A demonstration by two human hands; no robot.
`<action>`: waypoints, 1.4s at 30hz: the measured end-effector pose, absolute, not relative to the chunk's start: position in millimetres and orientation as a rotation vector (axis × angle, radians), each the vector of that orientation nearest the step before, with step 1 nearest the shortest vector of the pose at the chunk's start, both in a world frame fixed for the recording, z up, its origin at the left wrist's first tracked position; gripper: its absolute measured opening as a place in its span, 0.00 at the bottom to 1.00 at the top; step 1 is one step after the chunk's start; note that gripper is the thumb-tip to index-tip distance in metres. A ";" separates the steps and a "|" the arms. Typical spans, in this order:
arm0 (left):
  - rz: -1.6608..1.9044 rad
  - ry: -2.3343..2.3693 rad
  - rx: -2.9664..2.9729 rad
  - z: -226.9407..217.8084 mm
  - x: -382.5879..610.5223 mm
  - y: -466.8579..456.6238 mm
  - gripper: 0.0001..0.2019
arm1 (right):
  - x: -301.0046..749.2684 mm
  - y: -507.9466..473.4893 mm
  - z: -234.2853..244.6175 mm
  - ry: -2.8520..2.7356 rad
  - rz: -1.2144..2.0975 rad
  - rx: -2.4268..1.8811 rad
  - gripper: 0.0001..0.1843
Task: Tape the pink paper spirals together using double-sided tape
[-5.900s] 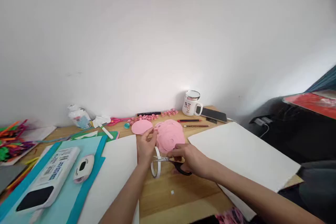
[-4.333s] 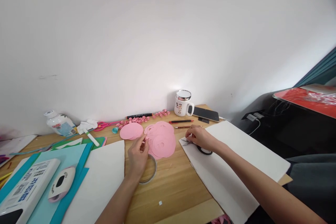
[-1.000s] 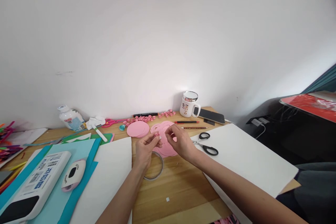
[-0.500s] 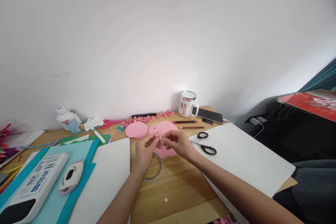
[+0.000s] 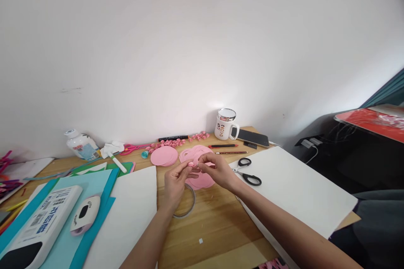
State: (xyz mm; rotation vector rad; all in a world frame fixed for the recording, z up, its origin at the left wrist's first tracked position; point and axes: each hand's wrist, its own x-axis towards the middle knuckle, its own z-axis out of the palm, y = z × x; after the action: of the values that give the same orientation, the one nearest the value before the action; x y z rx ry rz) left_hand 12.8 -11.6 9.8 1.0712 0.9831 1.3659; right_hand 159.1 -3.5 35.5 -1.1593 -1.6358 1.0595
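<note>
My left hand (image 5: 175, 181) and my right hand (image 5: 217, 170) meet over the wooden table (image 5: 214, 218), both pinching a small rolled pink paper piece (image 5: 191, 164) between their fingertips. Beneath them lies a pile of pink paper circles cut into spirals (image 5: 202, 178), with a plain stack of pink circles (image 5: 163, 156) just to the left. A tape roll (image 5: 186, 207) lies flat under my left wrist. Black-handled scissors (image 5: 249, 172) rest on the white sheet (image 5: 293, 189) to the right of my right hand.
A row of small pink paper rolls (image 5: 176, 140), a black marker (image 5: 173, 138), pink scissors (image 5: 134, 148), a white mug (image 5: 226, 124), a phone (image 5: 252, 137) and pencils (image 5: 226, 148) lie along the back. Blue paper (image 5: 80, 180), a white box (image 5: 41, 222) and a punch (image 5: 84, 215) sit left.
The right hand laid the black scissors on the white sheet and came back to the left hand; both now pinch the small pink piece together. The tape roll went from upright to flat.
</note>
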 end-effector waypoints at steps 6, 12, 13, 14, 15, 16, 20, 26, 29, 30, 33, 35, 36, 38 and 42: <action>1.354 0.974 1.047 8.6 10.2 -10.3 0.16 | 167.5 -1.8 51.4 -1.630 1.088 -1.021 0.09; 1.324 0.949 1.019 4.4 10.0 -7.8 0.15 | 165.5 -3.2 55.0 -1.780 1.153 -0.951 0.10; 1.310 0.937 1.014 3.7 10.1 -7.5 0.15 | 165.7 -2.5 53.5 -1.804 1.132 -0.974 0.10; 1.293 0.925 1.013 3.3 10.1 -7.2 0.15 | 166.1 -1.5 52.1 -1.829 1.107 -0.996 0.09; 1.277 0.916 1.015 2.9 10.1 -7.0 0.15 | 166.9 -0.4 50.9 -1.855 1.081 -1.016 0.09; 1.257 0.907 1.020 2.6 9.9 -6.8 0.15 | 168.0 0.7 50.2 -1.888 1.052 -1.036 0.08; 1.172 0.850 1.047 1.8 8.5 -6.3 0.15 | 172.3 4.8 53.2 -2.084 0.891 -1.073 0.06; 1.111 0.805 1.072 1.1 7.0 -6.0 0.15 | 172.3 7.7 61.3 -2.249 0.769 -1.078 0.08; 1.105 0.791 1.079 1.9 7.2 -6.5 0.14 | 170.7 8.3 61.0 -2.254 0.751 -1.122 0.09; 1.104 0.789 1.081 2.2 7.3 -6.7 0.14 | 170.3 8.4 60.8 -2.258 0.747 -1.133 0.09; 1.102 0.800 1.077 2.5 7.6 -7.1 0.13 | 169.0 8.2 61.5 -2.275 0.730 -1.163 0.09; 1.111 0.810 1.065 2.0 7.7 -7.1 0.13 | 168.2 7.7 63.1 -2.282 0.711 -1.178 0.09; 1.115 0.813 1.059 1.7 7.8 -7.0 0.13 | 167.8 7.4 64.0 -2.284 0.702 -1.184 0.08; 1.117 0.820 1.057 1.3 7.8 -6.9 0.13 | 166.9 6.6 65.8 -2.285 0.684 -1.202 0.08; 1.131 0.831 1.061 1.4 8.3 -6.7 0.13 | 164.3 5.3 67.4 -2.301 0.622 -1.242 0.09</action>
State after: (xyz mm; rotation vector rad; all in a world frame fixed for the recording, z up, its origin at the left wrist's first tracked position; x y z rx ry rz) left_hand 8.3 -6.7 1.4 1.0612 0.8313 1.1313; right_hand 164.3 5.3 67.4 -1.2417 -2.3014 0.6216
